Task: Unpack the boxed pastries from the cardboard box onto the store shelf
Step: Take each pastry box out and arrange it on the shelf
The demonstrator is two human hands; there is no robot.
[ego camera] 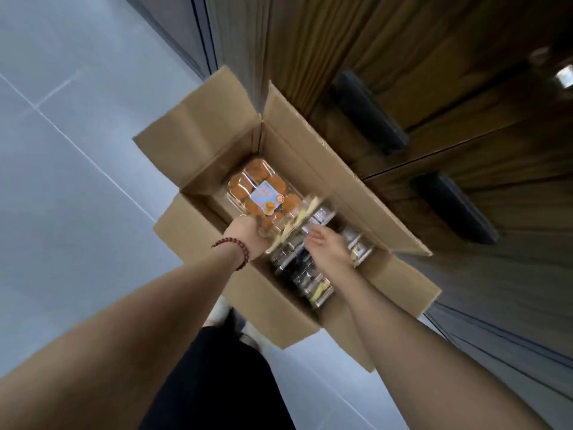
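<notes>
Both hands are down in the cardboard box (294, 156), which sits on the floor (62, 150) just beside a wood-fronted cabinet (403, 57), flaps splayed open.

Left hand (248, 235) (the one with the bead bracelet (231, 248)) has its fingers curled onto the near-left end of a tilted pack (297, 221) mid-box. That pack is motion-blurred, so I can't read its contents. Right hand (328, 248) is at the pack's right end with fingers fairly straight. It looks flat against the pack rather than clamped, and I can't confirm contact.

Other stock:
- A labelled pack (263, 193) lies flat at the far end of the box: clear clamshell, orange-brown pastries, blue sticker on the lid.
- More clear packs (310, 283) stand on edge along the right wall toward the near corner.

Handling, my read:
- The clamshells are light, thin and flexy.
- The plastic is slick, and the lids probably pop if squeezed mid-span.
- The pastries crush easily.
- I'd take each pack by the two short ends at the rim, where the shell is stiffest.
- Keep it level and don't pinch the dome.

Plenty is left in the box, so the task is early to mid.
</notes>
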